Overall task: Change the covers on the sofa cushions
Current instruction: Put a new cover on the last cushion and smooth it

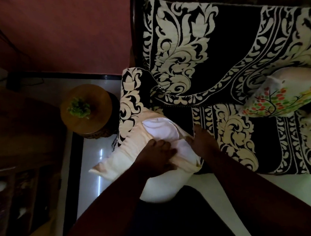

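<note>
A white cushion insert [161, 129] pokes out of the open mouth of a cream cover [122, 159]. The cushion lies at the front edge of the sofa seat, against the armrest. My left hand [157, 154] lies on top of it and its bent fingers grip the cover's edge at the opening. Just to the right, my right hand [203, 142] holds the opposite edge of the cover, its fingertips tucked out of sight into the fabric. A second cushion with a colourful tree print [284, 98] sits on the seat at the right.
The sofa [219, 42] wears a black throw with a large cream leaf pattern. A round wooden stool [94, 119] with a small green plant [78, 107] stands left of the armrest on the glossy white floor [90, 161]. A dark wooden cabinet [18, 148] is at far left.
</note>
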Demonstrator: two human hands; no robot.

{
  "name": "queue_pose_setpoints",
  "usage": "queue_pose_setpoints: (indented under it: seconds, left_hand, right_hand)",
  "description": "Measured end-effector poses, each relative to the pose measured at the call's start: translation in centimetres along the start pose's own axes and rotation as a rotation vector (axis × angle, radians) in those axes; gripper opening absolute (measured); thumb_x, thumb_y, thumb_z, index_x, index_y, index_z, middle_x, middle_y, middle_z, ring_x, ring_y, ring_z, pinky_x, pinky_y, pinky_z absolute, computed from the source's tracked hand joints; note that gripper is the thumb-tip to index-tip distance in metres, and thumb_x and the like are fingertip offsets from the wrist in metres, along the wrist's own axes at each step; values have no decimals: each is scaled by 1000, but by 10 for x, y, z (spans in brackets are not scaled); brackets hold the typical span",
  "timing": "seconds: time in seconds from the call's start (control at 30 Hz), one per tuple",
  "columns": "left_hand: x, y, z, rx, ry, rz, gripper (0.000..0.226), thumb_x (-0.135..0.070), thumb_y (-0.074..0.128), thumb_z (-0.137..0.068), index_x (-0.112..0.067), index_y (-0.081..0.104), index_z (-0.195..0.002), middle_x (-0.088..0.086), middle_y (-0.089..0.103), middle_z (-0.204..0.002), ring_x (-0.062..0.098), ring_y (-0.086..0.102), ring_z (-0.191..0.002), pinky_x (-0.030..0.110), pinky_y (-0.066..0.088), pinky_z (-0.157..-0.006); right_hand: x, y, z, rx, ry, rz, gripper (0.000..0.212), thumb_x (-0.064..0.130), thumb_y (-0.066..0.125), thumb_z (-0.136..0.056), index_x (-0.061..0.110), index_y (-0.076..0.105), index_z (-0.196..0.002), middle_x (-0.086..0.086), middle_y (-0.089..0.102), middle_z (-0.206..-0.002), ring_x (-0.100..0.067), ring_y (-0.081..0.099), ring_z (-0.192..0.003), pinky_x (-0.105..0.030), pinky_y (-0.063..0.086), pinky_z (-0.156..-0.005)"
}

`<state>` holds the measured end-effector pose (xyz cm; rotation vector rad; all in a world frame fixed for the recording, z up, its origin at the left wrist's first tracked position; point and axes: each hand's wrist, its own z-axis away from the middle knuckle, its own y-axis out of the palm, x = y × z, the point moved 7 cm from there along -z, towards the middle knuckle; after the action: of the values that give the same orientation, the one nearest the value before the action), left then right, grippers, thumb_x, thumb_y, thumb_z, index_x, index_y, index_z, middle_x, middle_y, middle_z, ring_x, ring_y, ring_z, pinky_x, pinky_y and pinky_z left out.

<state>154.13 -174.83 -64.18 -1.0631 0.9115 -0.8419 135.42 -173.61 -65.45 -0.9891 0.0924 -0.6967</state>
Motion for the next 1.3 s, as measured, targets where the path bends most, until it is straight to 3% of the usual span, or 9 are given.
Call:
queue_pose_setpoints:
  seconds: [0.17, 0.33, 0.5, 0.63, 0.77, 0.93, 1.03, 1.13, 1.3]
  left_hand:
    - [-7, -5, 9, 5, 37, -14, 10, -39, 68, -86, -29, 69, -88, -4, 65, -65, 19, 63, -57, 30, 43, -73]
    - [25, -64, 42, -230, -129, 54, 24, -34, 64, -89, -22, 63, -68, 0, 62, -57, 24, 58, -48, 27, 42, -54]
    - [82, -68, 67, -152, -365, 14, 41, -48, 60, -88, -14, 70, -108, 10, 69, -110, 34, 64, -105, 46, 43, -93]
    - [104, -21, 74, 71, -422, 80, 70, -57, 36, -97, -18, 37, -155, 10, 30, -163, 33, 27, -151, 71, 22, -111]
    - [111, 1, 36, 219, -385, 160, 76, -66, 26, -96, -26, 15, -160, 8, 13, -168, 34, 9, -155, 76, -3, -111]
    - [149, 25, 19, 196, -469, 194, 83, -74, 21, -82, -31, 46, -149, 4, 50, -151, 34, 30, -149, 66, -32, -105]
    - [143, 15, 9, 101, -438, 204, 66, -66, 37, -90, -23, 61, -134, 5, 65, -127, 31, 45, -134, 73, -9, -108]
    - [146, -6, 18, -188, -456, 267, 55, -62, 48, -91, -25, 66, -127, 3, 59, -136, 26, 47, -134, 63, 12, -112]
    - [170, 6, 37, -164, -545, 303, 89, -75, 36, -93, -15, 29, -159, 7, 18, -167, 20, 10, -156, 62, 7, -121]
  right_hand:
    - [30, 15, -2, 32, -233, 174, 26, 28, 51, -95, 19, 61, -117, -11, 63, -116, -33, 63, -108, -42, 53, -85]
    - [94, -17, 2, -151, -304, -15, 21, 27, 51, -97, 13, 61, -109, -13, 68, -103, -35, 65, -95, -38, 48, -73]
    - [171, -13, -11, -124, -352, -38, 34, 45, 43, -103, 14, 54, -108, -15, 69, -99, -36, 66, -93, -40, 48, -74]
    - [187, 16, -34, 54, -340, 137, 43, 54, 44, -102, 21, 60, -123, -10, 69, -117, -33, 64, -110, -38, 48, -89]
    - [203, 16, -47, -19, -436, 242, 27, 43, 46, -102, 23, 60, -113, -11, 69, -107, -34, 66, -99, -38, 49, -79]
    - [198, 36, -30, 35, -560, 317, 25, 33, 51, -100, 20, 59, -118, -9, 70, -103, -33, 69, -96, -41, 53, -77]
    - [191, 45, -43, 111, -507, 423, 29, 34, 42, -103, 21, 50, -127, -6, 68, -111, -31, 67, -104, -40, 50, -81]
    - [193, 35, -66, 58, -469, 297, 35, 35, 46, -102, 19, 50, -132, -12, 69, -110, -35, 67, -101, -42, 51, -81]
    - [194, 34, -72, -43, -425, 218, 33, 44, 46, -100, 21, 46, -123, -10, 71, -91, -35, 69, -83, -39, 50, -67]
